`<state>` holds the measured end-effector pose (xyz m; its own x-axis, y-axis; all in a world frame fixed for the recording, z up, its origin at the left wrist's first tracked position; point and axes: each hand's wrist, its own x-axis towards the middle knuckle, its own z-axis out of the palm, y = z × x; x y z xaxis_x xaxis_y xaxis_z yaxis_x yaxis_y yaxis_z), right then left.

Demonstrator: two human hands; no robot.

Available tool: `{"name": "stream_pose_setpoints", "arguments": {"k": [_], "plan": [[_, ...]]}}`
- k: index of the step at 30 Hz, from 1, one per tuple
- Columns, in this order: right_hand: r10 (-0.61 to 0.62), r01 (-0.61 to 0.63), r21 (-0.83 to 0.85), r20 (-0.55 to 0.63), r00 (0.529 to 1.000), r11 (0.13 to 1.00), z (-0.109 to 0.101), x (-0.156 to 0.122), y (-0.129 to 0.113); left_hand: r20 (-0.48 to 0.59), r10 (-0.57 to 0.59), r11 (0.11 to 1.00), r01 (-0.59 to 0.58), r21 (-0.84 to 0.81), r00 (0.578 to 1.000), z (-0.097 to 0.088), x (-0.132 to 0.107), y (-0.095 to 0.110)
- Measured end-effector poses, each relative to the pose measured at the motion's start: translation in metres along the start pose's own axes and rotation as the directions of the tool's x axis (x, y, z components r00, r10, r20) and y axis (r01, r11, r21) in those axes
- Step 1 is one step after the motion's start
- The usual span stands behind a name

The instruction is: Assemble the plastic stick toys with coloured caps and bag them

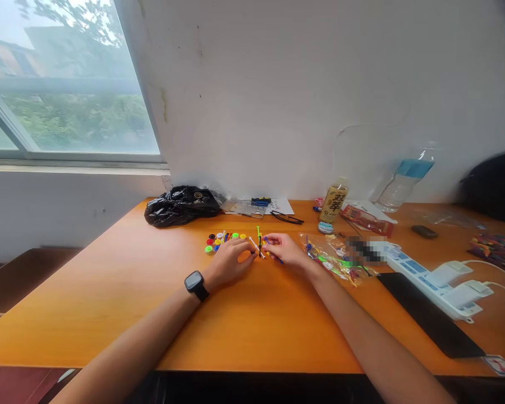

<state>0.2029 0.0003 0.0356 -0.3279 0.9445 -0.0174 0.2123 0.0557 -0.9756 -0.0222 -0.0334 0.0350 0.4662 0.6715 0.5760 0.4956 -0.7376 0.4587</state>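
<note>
Small coloured plastic pieces lie on the wooden table between and behind my hands. My left hand (232,259), with a black watch (197,285) on its wrist, has its thumb and fingers closed together; what is between the fingertips is too small to make out. My right hand (289,251) pinches a thin blue plastic rod (280,260), partly covered by the fingers. Between the two hands are a green-yellow rod (258,231), a black rod (260,248) and a white rod (255,243). Several round coloured pieces (217,242) sit just behind my left hand.
Right of my right hand lies a clear bag of coloured pieces (336,259). Farther right are a power strip (425,275) with plugs and a black flat mat (429,314). A black plastic bag (183,206), glasses (287,217), a drink bottle (334,201) and a water bottle (399,188) stand along the wall.
</note>
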Motion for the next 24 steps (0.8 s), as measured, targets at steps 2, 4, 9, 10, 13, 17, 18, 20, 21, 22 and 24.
{"name": "stream_pose_setpoints", "arguments": {"k": [2, 4, 9, 10, 13, 17, 18, 20, 21, 22, 24], "plan": [[-0.031, 0.030, -0.012, -0.073, 0.997, 0.999, -0.004, 0.003, 0.001, -0.032, -0.050, 0.993, 0.053, 0.109, 0.998, 0.002, 0.001, -0.008], [-0.046, 0.041, -0.060, -0.077, 0.996, 0.997, -0.006, 0.003, 0.000, -0.047, -0.097, 0.979, 0.104, 0.178, 0.994, 0.004, 0.002, -0.016], [-0.187, 0.024, -0.565, -0.231, 0.955, 0.825, -0.017, -0.009, -0.018, -0.048, -0.130, 0.949, 0.139, 0.283, 0.990, 0.009, 0.002, -0.028], [-0.234, -0.002, -0.672, -0.260, 0.937, 0.740, -0.023, -0.012, -0.022, -0.046, -0.123, 0.943, 0.131, 0.306, 0.991, 0.009, 0.002, -0.028], [-0.227, -0.142, -0.842, -0.297, 0.928, 0.520, -0.044, -0.022, -0.032, -0.029, -0.091, 0.927, 0.095, 0.362, 0.995, 0.009, 0.002, -0.027], [0.004, -0.213, -0.864, -0.238, 0.971, 0.455, -0.067, -0.031, -0.030, -0.080, -0.085, 0.906, 0.111, 0.407, 0.993, 0.006, 0.002, -0.024], [0.061, -0.215, -0.853, -0.212, 0.975, 0.475, -0.069, -0.032, -0.029, -0.100, -0.091, 0.905, 0.124, 0.408, 0.991, 0.005, 0.002, -0.023], [0.131, -0.228, -0.826, -0.187, 0.974, 0.515, -0.071, -0.034, -0.025, -0.130, -0.098, 0.909, 0.142, 0.391, 0.987, 0.004, 0.001, -0.021], [0.145, -0.235, -0.814, -0.185, 0.972, 0.532, -0.071, -0.034, -0.024, -0.143, -0.099, 0.914, 0.147, 0.378, 0.985, 0.004, 0.001, -0.020], [0.151, -0.236, -0.799, -0.182, 0.972, 0.553, -0.071, -0.034, -0.023, -0.152, -0.099, 0.920, 0.148, 0.364, 0.983, 0.004, 0.001, -0.019], [0.140, -0.211, -0.754, -0.158, 0.977, 0.622, -0.067, -0.032, -0.023, -0.153, -0.096, 0.932, 0.143, 0.334, 0.984, 0.005, 0.001, -0.017]]}}
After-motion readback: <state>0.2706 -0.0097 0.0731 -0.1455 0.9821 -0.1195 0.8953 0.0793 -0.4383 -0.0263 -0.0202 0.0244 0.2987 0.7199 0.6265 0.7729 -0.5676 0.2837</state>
